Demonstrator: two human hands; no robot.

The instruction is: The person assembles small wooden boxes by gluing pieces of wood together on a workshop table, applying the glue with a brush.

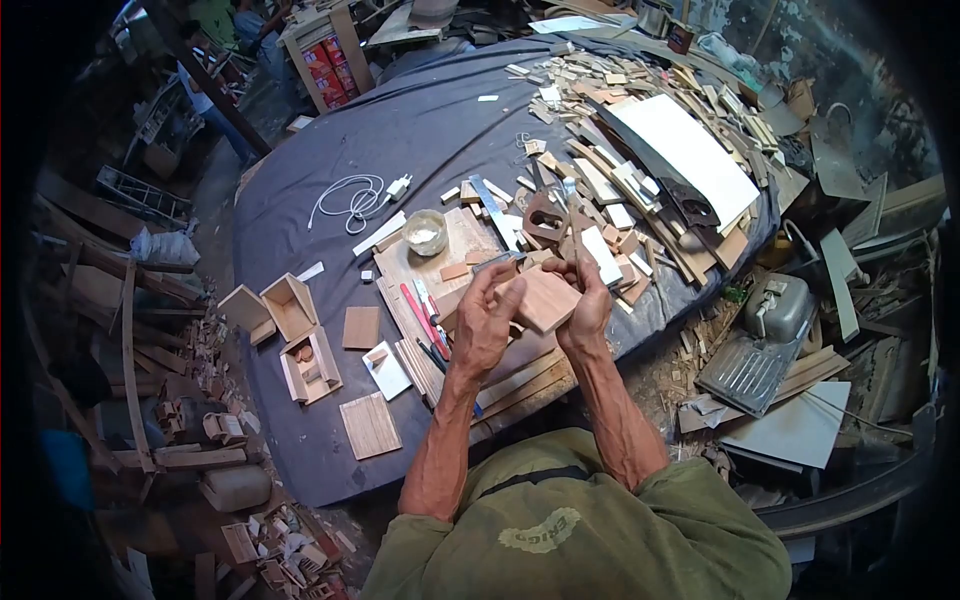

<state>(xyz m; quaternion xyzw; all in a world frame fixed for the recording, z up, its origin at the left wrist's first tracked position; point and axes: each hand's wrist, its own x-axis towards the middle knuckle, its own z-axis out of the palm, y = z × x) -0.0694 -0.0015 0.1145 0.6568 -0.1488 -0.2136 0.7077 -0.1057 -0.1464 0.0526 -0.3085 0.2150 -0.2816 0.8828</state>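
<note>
Both hands are wrapped round a small light-brown wooden piece [541,302] with a smooth flat face, held over the near edge of the table. My left hand [486,326] grips its left side, thumb along the edge. On the opposite side, my right hand [588,308] has its fingers closed round it. Just left of my left hand lie a red-handled tool [416,308] and dark pliers-like handles [434,356]. Beyond the hands are a handsaw's wooden handle [545,218] and a round tub [425,233] on a wooden board [470,236].
Small open wooden boxes [308,364] and thin square panels [370,425] sit on the left of the dark cloth [300,225]. A white charger cable [362,203] is coiled farther back. Wood offcuts [600,75] and a white sheet [690,150] cover the right side. A metal sink [775,315] lies beyond.
</note>
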